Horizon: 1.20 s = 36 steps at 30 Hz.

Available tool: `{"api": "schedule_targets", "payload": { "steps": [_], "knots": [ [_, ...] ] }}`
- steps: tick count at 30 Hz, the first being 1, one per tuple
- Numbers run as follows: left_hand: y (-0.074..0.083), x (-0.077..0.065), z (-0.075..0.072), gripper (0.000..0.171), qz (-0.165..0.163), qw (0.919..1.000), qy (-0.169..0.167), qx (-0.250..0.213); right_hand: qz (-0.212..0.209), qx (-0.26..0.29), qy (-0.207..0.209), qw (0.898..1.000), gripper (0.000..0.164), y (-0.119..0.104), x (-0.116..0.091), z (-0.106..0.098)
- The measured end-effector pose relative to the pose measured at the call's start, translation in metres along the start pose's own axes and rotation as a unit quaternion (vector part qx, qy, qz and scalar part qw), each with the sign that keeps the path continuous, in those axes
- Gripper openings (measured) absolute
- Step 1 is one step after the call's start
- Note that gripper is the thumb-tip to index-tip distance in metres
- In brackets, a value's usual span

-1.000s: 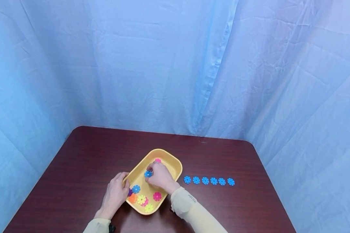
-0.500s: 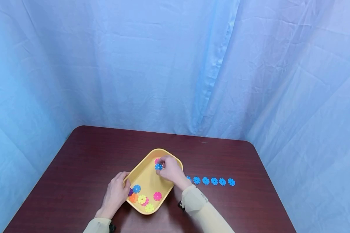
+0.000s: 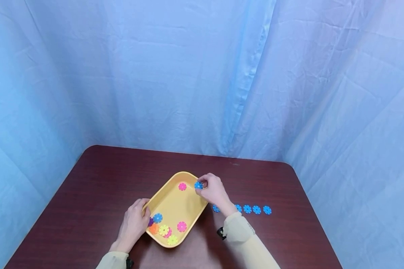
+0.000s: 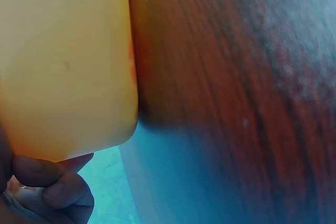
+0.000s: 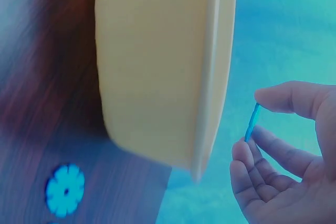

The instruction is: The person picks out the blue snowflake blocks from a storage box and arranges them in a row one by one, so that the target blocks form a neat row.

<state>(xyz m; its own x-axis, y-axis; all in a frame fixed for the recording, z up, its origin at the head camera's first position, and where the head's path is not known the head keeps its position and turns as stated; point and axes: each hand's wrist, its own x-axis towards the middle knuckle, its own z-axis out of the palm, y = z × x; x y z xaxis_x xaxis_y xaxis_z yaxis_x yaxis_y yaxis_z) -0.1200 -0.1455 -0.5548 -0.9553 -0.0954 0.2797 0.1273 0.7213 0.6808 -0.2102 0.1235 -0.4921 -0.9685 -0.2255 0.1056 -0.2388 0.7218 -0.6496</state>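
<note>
My left hand grips the left rim of a yellow plastic tray; the left wrist view shows curled fingers under the tray's edge. Between thumb and fingertips, my right hand pinches a blue notched disc over the tray's right far corner. From the right wrist view this disc is seen edge-on, apart from the tray wall. Inside the tray lie a blue disc, two yellow discs, an orange disc, a purple disc and several pink discs.
Right of the tray, a row of blue discs lies flat on the dark red wooden table; my right wrist covers part of it. Light blue curtains hang behind the table and at both sides.
My right hand has lifted the pinched blue disc from the middle of the tray and carried it rightward and away, to above the rim. My left hand has stayed on the tray.
</note>
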Motion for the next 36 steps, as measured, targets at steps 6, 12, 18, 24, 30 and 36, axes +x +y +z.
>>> {"api": "schedule_targets", "payload": {
  "steps": [6,12,18,24,30,36],
  "knots": [
    [0.0,-0.001,0.0,0.022,0.001,1.0,0.002,-0.001,0.01,0.003,0.026,1.0,0.023,0.017,-0.006,-0.02],
    [0.001,0.0,-0.001,0.022,-0.006,1.0,-0.003,0.0,0.04,0.012,0.043,0.998,0.025,0.033,-0.013,-0.036],
    [0.001,-0.001,-0.001,0.023,-0.009,0.9999,-0.007,0.0,0.065,0.008,0.056,0.996,0.028,0.049,-0.019,-0.051],
    [0.001,-0.001,-0.001,0.022,-0.005,1.0,-0.004,-0.001,0.085,0.005,0.062,0.994,0.03,0.067,-0.026,-0.064],
    [0.001,-0.001,-0.001,0.022,-0.007,1.0,-0.004,-0.002,0.106,-0.006,0.064,0.992,0.032,0.087,-0.033,-0.076],
    [0.0,0.0,0.0,0.022,-0.011,0.9999,-0.009,-0.003,0.12,-0.015,0.07,0.99,0.033,0.106,-0.041,-0.087]
  ]
}}
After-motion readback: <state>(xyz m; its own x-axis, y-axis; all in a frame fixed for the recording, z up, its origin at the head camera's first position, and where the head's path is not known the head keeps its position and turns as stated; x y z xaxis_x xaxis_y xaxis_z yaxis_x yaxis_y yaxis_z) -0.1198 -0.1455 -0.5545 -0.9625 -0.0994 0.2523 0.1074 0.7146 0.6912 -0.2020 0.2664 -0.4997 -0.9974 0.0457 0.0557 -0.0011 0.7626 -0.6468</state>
